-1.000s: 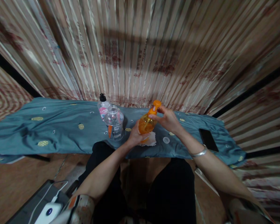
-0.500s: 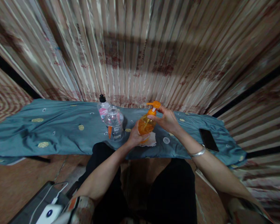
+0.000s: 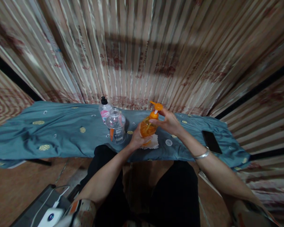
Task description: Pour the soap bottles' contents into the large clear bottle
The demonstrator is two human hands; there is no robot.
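Note:
A pump bottle (image 3: 148,126) of clear plastic with orange liquid leans to the right in my hands. My left hand (image 3: 137,137) wraps round its lower body. The fingers of my right hand (image 3: 168,121) close on the orange collar just under the pump head (image 3: 158,107), whose spout points up and left. Beneath the bottle lies a torn piece of white paper (image 3: 153,142). To the left stands an open clear bottle (image 3: 117,126) without a cap. Behind it is a clear bottle with a black cap (image 3: 104,108) and a pink label.
A small translucent round cap (image 3: 168,142) lies right of the paper. Farther right rests a black phone (image 3: 211,142). The narrow table has a blue-green patterned cloth (image 3: 66,138), with a striped curtain (image 3: 137,63) behind. A white power bank (image 3: 51,217) with a cable sits at lower left.
The pump head has turned, so its spout now points up and away to the left rather than straight left. My left hand keeps its hold, and the bottles beside it have stayed put.

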